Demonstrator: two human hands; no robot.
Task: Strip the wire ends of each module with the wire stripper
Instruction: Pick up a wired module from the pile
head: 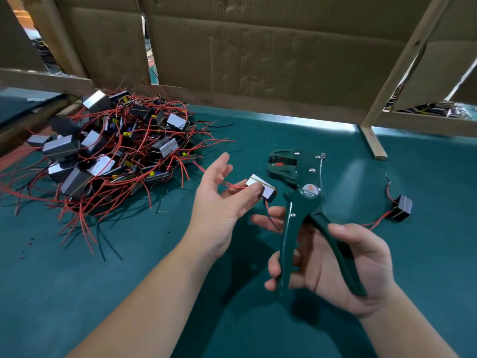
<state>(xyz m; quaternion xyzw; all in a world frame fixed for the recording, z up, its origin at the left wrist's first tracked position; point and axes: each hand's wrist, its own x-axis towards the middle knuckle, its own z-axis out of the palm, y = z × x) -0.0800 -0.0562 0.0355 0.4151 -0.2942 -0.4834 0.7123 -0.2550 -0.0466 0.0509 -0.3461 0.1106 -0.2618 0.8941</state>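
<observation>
My left hand (pixel 219 200) holds a small silver-and-black module (pixel 262 188) above the green table, thumb on its top; its red wires run across my palm and down toward my right fingers. My right hand (pixel 335 270) grips the two handles of the dark green wire stripper (pixel 299 200), whose jaws point away and to the left, just right of the module. A big pile of modules with red and black wires (pixel 111 153) lies at the left. One single module (pixel 401 208) with red wires lies on the table at the right.
The table top is green matting (pixel 103 280). Cardboard sheets (pixel 258 47) on a wooden frame wall off the back. A wooden post (pixel 374 143) stands on the table at the right rear. Small wire scraps lie at the far left front.
</observation>
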